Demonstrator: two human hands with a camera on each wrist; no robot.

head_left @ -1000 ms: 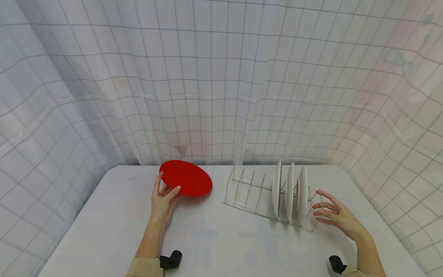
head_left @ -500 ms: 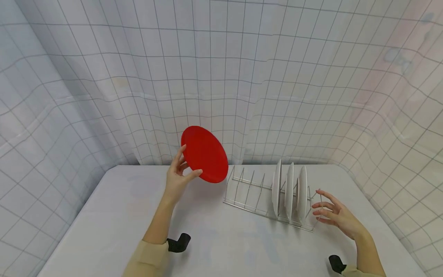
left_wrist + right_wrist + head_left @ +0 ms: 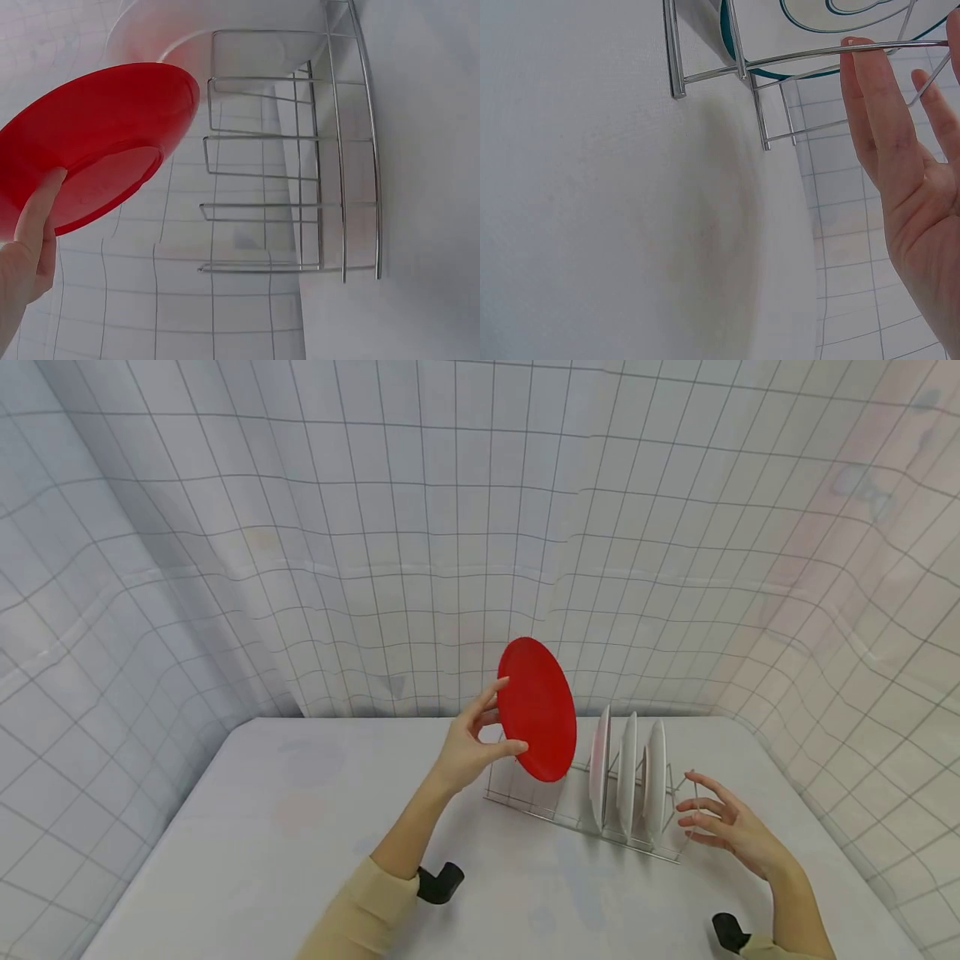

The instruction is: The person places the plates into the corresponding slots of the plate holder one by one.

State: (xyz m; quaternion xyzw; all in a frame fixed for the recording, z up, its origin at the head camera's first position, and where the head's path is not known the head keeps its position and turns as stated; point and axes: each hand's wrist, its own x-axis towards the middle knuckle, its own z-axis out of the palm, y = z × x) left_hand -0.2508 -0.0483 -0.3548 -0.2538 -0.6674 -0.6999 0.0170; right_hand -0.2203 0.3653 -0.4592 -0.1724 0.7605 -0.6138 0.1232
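Tilted nearly on edge, a red plate [image 3: 538, 714] is held in my left hand [image 3: 467, 753], thumb on one face and fingers at its rim. It overlaps the left part of the wire dish rack [image 3: 531, 810] in the head view. From the left wrist, the plate's underside with its foot ring [image 3: 112, 180] shows beside the bare wire slots. My right hand [image 3: 738, 835] is at the rack's right end, fingers spread and fingertips at the end wire [image 3: 802, 54]. Three white plates [image 3: 597, 785] stand upright in the rack's right half.
The rack stands on a white table [image 3: 285, 843], toward its right side. White grid-patterned curtains [image 3: 450, 527] surround the table at the back and sides. Teal lines decorate the nearest white plate [image 3: 810, 19] in the right wrist view.
My left hand has lifted the red plate from the table's left side, carried it right to the rack and turned it steeper. My right hand has stayed still.
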